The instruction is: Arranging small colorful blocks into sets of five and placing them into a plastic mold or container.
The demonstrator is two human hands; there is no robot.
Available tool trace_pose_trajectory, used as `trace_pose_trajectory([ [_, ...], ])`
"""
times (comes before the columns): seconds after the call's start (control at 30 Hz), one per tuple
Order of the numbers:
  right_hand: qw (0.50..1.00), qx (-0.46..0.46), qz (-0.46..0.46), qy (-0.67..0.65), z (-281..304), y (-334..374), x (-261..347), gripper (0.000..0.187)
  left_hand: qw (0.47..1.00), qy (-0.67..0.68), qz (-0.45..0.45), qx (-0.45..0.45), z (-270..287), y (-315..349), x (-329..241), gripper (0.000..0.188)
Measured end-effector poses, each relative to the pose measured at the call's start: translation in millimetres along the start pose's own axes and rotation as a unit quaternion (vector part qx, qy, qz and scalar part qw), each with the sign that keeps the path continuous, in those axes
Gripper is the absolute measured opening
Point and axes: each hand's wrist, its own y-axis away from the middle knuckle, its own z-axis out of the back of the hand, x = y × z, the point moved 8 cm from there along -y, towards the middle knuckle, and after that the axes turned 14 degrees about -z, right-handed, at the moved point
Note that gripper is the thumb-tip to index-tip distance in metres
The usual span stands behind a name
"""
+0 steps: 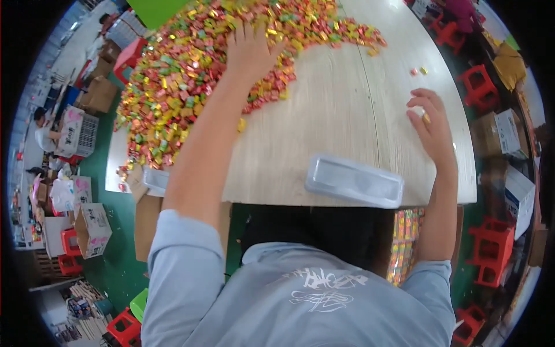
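Note:
A large heap of small wrapped candies (179, 87) in red, gold, orange and green foil covers the far left of the table. My left hand (251, 55) reaches over the heap, palm down, fingers spread on the candies. On the right side, my right hand (433, 127) is curled above the table, with a gold-wrapped candy (426, 118) showing between its fingers. Two loose candies (418, 72) lie just beyond that hand. Between my arms, near the front edge, sits a clear plastic tray (354, 180), tilted slightly to the right.
The pale wooden table (324, 121) has its front edge close to my body. Another clear tray (155, 180) lies beside my left forearm. Below the right edge, a box holds packed candies (404, 243). Red stools (478, 87) and cartons (92, 228) stand around; other people are farther off.

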Motion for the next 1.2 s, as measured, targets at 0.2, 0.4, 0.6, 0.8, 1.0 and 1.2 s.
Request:
trace_pose_trajectory([
  [0.2, 0.996, 0.072, -0.008, -0.047, -23.0, 1.0, 26.7, 0.012, 0.988, 0.037, 0.017, 0.152, -40.4, -2.8, -24.3, 0.094],
  [0.4, 0.986, 0.139, -0.033, -0.085, -44.6, -1.9, 15.2, 0.011, 0.955, 0.230, -0.109, 0.151, -47.1, -17.9, -85.3, 0.086],
  [0.6, 0.980, 0.169, -0.023, -0.100, -61.2, -0.6, 16.4, 0.015, 0.911, 0.341, -0.216, 0.088, -11.4, -0.2, -147.2, 0.083],
  [0.8, 0.975, 0.184, -0.113, -0.060, -72.7, 4.4, 5.5, 0.028, 0.920, 0.249, -0.286, 0.103, 25.6, 19.1, -163.2, 0.074],
  [1.0, 0.974, 0.196, -0.114, 0.005, -79.7, -15.3, 1.9, 0.031, 0.937, 0.275, -0.207, 0.058, 56.3, 46.7, -134.1, 0.067],
  [1.2, 0.976, 0.211, -0.026, -0.046, -87.9, -32.5, 8.8, 0.028, 0.900, 0.337, -0.275, 0.016, 73.7, 69.5, -168.3, 0.048],
])
